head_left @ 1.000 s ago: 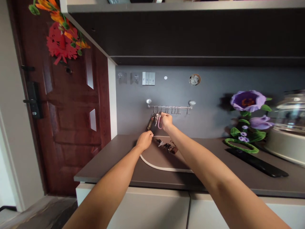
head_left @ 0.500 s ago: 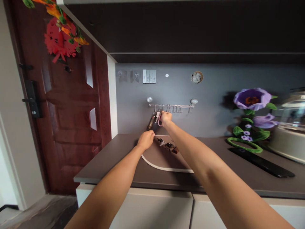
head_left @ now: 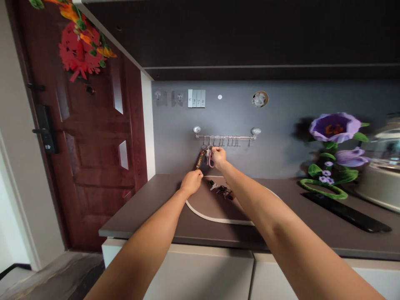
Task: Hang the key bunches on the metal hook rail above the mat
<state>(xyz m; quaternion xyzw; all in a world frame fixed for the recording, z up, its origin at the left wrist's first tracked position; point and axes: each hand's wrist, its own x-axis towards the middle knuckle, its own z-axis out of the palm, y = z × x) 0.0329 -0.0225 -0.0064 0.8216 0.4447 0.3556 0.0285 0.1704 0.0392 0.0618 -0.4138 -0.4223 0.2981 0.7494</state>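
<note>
A hook rail (head_left: pixel 225 137) with a row of small hooks is fixed to the grey wall. From its left end a dark keychain strap with gold lettering (head_left: pixel 200 160) hangs slanting down to my left hand (head_left: pixel 191 182), whose curled fingers close at its lower end. My right hand (head_left: pixel 219 157) pinches a pink-looped key ring (head_left: pixel 210 158) just under the hooks, with a key beside the loop. Below, a bunch of keys (head_left: pixel 222 190) with a brown tag lies on a brown mat with a pale rim (head_left: pixel 215 219), partly behind my right forearm.
On the counter (head_left: pixel 140 208) at the right stand purple knitted flowers (head_left: pixel 335 129), a long black object (head_left: pixel 346 212) and a pale appliance with a clear top (head_left: pixel 379 179). A dark cabinet (head_left: pixel 250 33) overhangs the wall. At the left is a red-brown door (head_left: pixel 100 166).
The pink-looped key ring and my right hand have shifted very slightly at the hooks. My left hand stays at the strap's lower end; the view has moved a little.
</note>
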